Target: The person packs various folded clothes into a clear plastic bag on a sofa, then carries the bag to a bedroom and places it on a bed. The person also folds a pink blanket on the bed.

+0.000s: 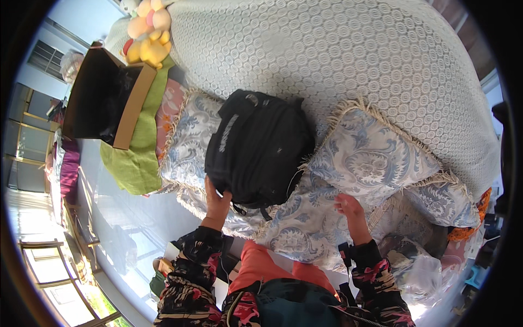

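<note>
A black backpack (261, 147) lies on fringed cushions and cloth in front of me, with pale lettering on its left side. My left hand (217, 202) is at the backpack's lower left corner, thumb and fingers spread around its edge; the fingertips are partly hidden, so a firm grip cannot be made out. To the right of the bag, my right hand (349, 206) hovers over the patterned cloth, holding nothing, its fingers loosely curled and apart. A blue-and-white fringed cushion (372, 155) is just above that hand, and another cushion (190, 122) lies partly under the bag's left side.
An opened cardboard box (135, 108) with a dark inside stands on green cloth (130, 171) at the left. Plush toys (151, 47) sit behind it. A white lace cover (327, 53) spreads across the back. Clear plastic bags (425, 274) lie at the lower right.
</note>
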A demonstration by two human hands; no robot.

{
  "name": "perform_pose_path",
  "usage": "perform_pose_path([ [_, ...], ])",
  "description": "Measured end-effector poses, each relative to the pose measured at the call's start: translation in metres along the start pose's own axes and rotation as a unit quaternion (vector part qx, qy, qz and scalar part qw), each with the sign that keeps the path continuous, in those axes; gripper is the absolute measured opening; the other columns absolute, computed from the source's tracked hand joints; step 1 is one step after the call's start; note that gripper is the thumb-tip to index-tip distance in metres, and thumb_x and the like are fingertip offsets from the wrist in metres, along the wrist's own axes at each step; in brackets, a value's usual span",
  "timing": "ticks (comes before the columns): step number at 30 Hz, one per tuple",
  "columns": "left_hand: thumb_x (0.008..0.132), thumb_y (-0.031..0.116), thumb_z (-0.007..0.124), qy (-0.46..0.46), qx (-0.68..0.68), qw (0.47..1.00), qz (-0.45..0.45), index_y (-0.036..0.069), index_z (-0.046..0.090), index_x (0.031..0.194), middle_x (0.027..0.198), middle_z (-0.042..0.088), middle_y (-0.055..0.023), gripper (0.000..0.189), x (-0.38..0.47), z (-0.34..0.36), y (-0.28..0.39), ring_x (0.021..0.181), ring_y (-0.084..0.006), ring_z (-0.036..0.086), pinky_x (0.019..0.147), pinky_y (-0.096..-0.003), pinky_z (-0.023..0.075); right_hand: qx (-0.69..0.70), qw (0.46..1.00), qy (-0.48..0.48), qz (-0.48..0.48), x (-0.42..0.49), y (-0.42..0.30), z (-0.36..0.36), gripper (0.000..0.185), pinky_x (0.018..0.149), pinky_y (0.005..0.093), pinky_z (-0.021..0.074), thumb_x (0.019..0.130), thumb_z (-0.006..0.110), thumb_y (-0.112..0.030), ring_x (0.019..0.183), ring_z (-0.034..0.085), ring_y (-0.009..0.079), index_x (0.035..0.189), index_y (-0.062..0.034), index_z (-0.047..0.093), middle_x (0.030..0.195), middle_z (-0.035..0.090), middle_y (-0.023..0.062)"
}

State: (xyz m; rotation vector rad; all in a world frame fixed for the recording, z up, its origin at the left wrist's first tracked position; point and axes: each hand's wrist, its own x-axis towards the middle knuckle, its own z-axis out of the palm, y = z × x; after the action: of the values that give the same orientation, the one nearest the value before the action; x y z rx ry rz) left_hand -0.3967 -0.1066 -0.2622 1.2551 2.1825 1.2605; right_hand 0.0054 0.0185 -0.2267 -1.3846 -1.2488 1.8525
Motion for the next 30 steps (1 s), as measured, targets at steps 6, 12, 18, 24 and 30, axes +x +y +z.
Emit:
perform_pose_path([
  [6,0.064,0.004,0.070,-0.171,-0.116,0.971,0.122,0.003,0.043,0.128,0.128,0.042,-0.0193,0.069,-0.004,0.010,0.084,0.118,-0.0365,0.042,0.101,-0.0400,0.0355,-0.147,0.945,0.011,-0.290,0.013,-0.108,0.148,0.078,0.099,0.0341,0.0344,0.081,0.068,-0.039,0.117,0.045,0.0247,0.135,0.0039,0.032,0.129,0.045,0.0152],
  [12,0.071,0.007,0.070,-0.307,-0.174,0.927,0.122,0.003,0.038,0.133,0.134,0.038,-0.0179,0.071,-0.002,-0.006,0.052,0.127,-0.0330,0.035,0.103,-0.0385,0.0321,-0.148,0.944,0.239,-0.170,0.017,-0.110,0.193,0.071,0.098,0.0320,0.0358,0.079,0.071,-0.021,0.113,0.046,0.0225,0.133,0.0053,0.033,0.125,0.047,0.0160],
  [18,0.078,0.009,0.069,0.111,-0.194,0.869,-0.442,0.010,0.031,0.139,0.128,0.045,-0.0136,0.072,0.073,-0.076,-0.165,0.109,-0.0251,0.048,0.093,-0.0359,0.0388,-0.108,0.942,0.289,-0.131,0.016,-0.091,0.179,0.057,0.095,0.0298,0.0380,0.079,0.064,-0.010,0.107,0.049,0.0198,0.128,0.0048,0.039,0.119,0.052,0.0133],
  [24,0.075,-0.001,0.067,-0.036,-0.224,0.887,-0.403,0.016,0.026,0.143,0.109,0.057,-0.0128,0.081,0.075,-0.144,-0.309,0.090,-0.0193,0.056,0.077,-0.0341,0.0476,-0.007,0.962,0.255,-0.099,0.016,-0.089,0.168,0.045,0.087,0.0263,0.0415,0.080,0.058,-0.011,0.095,0.053,0.0151,0.121,0.0032,0.046,0.109,0.055,0.0101],
  [30,0.087,0.027,0.060,0.065,-0.395,0.873,-0.280,0.005,0.044,0.130,0.123,0.051,-0.0085,0.050,0.123,-0.123,-0.132,0.111,-0.0213,0.051,0.093,-0.0329,0.0409,0.000,0.954,0.263,-0.141,0.010,-0.132,0.181,0.048,0.082,0.0271,0.0450,0.078,0.058,-0.011,0.093,0.056,0.0158,0.121,0.0027,0.045,0.106,0.056,0.0097],
])
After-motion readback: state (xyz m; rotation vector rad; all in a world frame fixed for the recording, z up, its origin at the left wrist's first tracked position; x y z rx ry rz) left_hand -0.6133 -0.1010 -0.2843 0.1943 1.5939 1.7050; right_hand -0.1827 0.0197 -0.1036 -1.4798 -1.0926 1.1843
